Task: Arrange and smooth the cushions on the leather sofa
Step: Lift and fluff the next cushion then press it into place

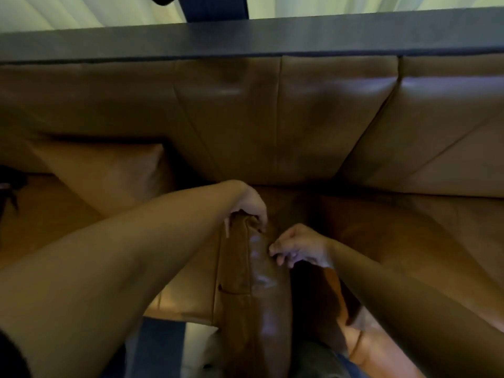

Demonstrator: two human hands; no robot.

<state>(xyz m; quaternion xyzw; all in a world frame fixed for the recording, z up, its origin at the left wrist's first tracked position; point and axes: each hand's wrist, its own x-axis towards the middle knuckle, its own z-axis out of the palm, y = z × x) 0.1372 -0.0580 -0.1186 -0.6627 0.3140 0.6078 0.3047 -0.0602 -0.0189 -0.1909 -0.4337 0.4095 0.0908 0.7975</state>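
A brown leather seat cushion (259, 290) stands on its edge in the middle of the sofa, running from the seat toward me. My left hand (249, 204) is closed over its far top corner. My right hand (298, 248) sits just right of the cushion's upper edge with fingers curled and pinched against the leather. The back cushions (278, 110) stand upright behind. A smaller tan throw pillow (109, 173) leans at the left of the seat.
A dark ledge (245, 39) runs along the top of the sofa back, with pale curtains (81, 9) behind it. Another seat cushion (409, 227) lies flat at the right. Blue and light floor (174, 339) shows below the sofa front.
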